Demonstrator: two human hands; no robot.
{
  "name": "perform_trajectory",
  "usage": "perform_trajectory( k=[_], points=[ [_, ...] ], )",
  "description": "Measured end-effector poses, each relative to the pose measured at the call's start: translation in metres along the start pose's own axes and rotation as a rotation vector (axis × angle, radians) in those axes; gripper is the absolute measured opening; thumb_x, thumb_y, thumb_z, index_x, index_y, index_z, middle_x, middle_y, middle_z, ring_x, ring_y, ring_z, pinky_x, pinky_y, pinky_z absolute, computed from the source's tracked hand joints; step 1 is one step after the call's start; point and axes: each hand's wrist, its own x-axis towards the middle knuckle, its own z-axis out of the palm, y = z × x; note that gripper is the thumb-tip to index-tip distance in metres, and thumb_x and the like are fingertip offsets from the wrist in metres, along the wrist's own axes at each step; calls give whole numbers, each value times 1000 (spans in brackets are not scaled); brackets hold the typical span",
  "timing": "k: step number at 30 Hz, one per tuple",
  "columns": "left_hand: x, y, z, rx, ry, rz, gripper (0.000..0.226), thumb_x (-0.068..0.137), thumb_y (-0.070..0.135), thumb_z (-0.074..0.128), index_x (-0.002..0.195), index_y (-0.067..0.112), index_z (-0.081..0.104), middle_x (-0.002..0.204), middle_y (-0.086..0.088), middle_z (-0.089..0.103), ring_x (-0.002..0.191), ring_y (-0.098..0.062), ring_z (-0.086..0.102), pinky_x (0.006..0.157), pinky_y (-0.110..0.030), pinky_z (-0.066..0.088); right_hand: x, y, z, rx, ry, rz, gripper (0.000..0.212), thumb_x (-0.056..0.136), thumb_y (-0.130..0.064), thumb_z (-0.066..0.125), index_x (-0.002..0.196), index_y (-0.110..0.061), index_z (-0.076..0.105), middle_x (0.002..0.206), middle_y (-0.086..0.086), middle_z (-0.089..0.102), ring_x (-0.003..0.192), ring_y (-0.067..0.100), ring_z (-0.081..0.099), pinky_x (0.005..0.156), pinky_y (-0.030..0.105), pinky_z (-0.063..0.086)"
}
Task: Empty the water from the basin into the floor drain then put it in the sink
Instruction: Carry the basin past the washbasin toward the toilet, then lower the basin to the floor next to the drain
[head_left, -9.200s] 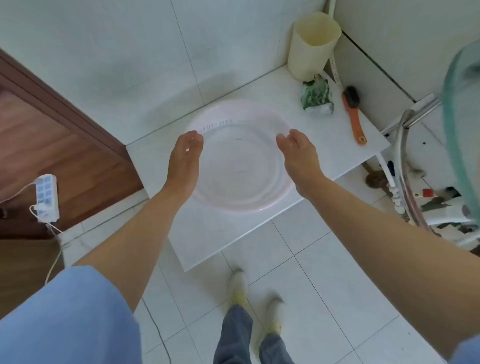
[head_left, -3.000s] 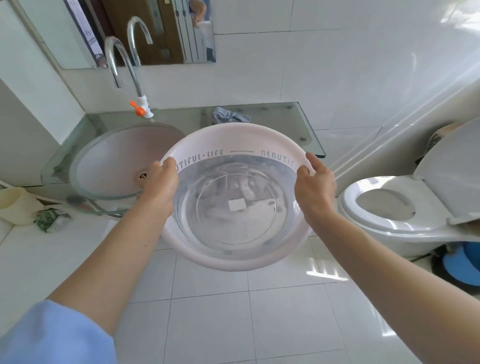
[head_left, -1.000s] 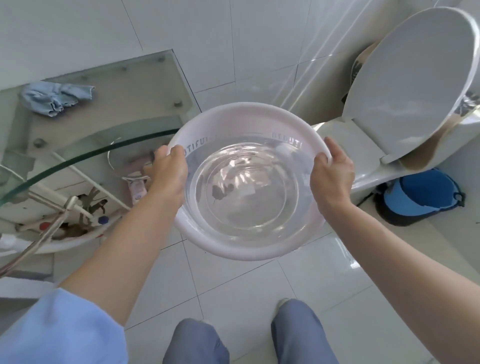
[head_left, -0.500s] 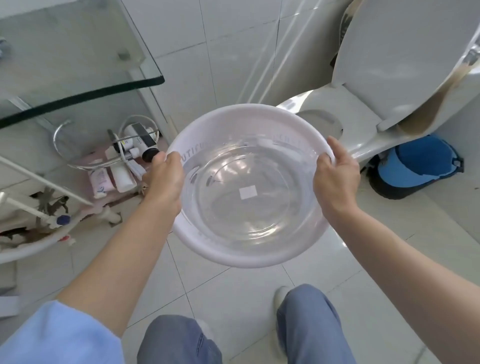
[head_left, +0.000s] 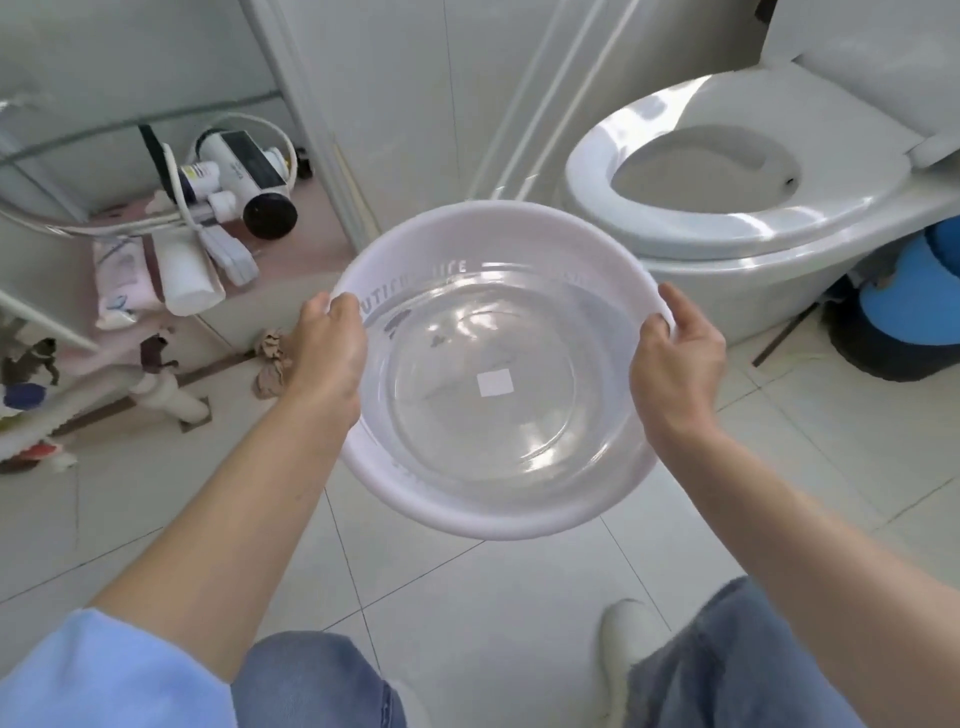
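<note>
I am holding the basin (head_left: 498, 374) out in front of me above the tiled floor (head_left: 467, 587), with both arms stretched forward. My left hand (head_left: 327, 358) is gripping its left rim, thumb hooked over the edge and fingers wrapped underneath. My right hand (head_left: 675, 358) is gripping the right rim in the same way, thumb on top. The basin is sitting roughly level between my hands, and clear water (head_left: 483, 395) is lying in it, catching reflections; a small white square is showing on the bottom and grey lettering is running along the inner wall. Just beyond the basin to the right, the toilet (head_left: 727, 208) is standing with its seat down and its lid up. A blue bin (head_left: 904, 312) is sitting beside it. To the left, bottles and tubes (head_left: 208, 218) are lying on a low pink shelf under a glass top. My knees in jeans and one white shoe (head_left: 618, 654) are showing below.
</note>
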Motion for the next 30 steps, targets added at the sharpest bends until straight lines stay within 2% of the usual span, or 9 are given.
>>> perform_trajectory(
  k=[2,4,6,10,15,17,19,25,30],
  points=[
    [19,-28,2,7,23,-20,49,86,37,38,132,26,47,133,-5,52,118,-29,51,100,-45,43,-1,30,19,-15,-9,2,43,90,-9,40,129,-20,54,96,-19,51,101,5,35,64,13,40],
    [37,-53,3,14,46,-26,45,88,35,38,131,24,48,131,-5,52,117,-29,50,98,-42,43,-2,60,39,-42,-31,9,43,90,-12,40,129,-23,55,109,-5,61,95,14,54,56,17,39],
    [52,-73,1,19,69,-43,42,88,35,39,125,23,52,127,-8,54,116,-31,51,99,-43,44,-1,84,57,-80,-60,40,43,90,-15,39,129,-27,54,120,-10,64,92,-1,61,62,8,36],
    [76,-108,-8,17,100,-80,34,82,35,35,105,25,58,130,-14,52,118,-38,50,101,-51,43,-9,127,93,-110,-84,77,44,90,-13,38,128,-26,55,74,-35,49,52,-25,48,46,-5,33],
    [100,-143,-13,28,162,-70,35,85,31,35,109,20,57,135,-10,49,123,-37,45,96,-44,44,-20,158,127,-97,-91,109,44,90,-12,36,128,-25,55,75,-34,49,73,10,54,44,-5,32],
    [110,-157,-11,15,189,-70,37,86,29,36,115,18,56,138,-6,47,125,-35,45,85,-39,43,-20,169,138,-111,-99,113,44,91,-14,36,128,-27,55,72,-32,46,61,8,53,48,0,35],
    [120,-172,-9,18,225,-71,43,84,28,36,121,19,55,137,-5,48,124,-35,46,80,-38,42,-18,180,151,-117,-103,117,43,92,-15,35,128,-29,55,77,-27,48,67,3,49,65,10,37],
    [138,-210,-5,16,264,-117,50,86,30,41,135,31,47,138,-4,48,122,-30,48,101,-46,43,-12,209,181,-116,-145,125,41,94,-16,34,127,-29,55,96,-19,51,82,6,48,75,18,36],
    [158,-231,-3,-11,232,-153,52,85,29,45,138,29,46,140,-3,47,121,-29,49,94,-37,43,-4,230,201,-192,-173,122,42,94,-14,33,128,-27,55,85,-11,56,82,14,54,86,29,47]
  ],
)
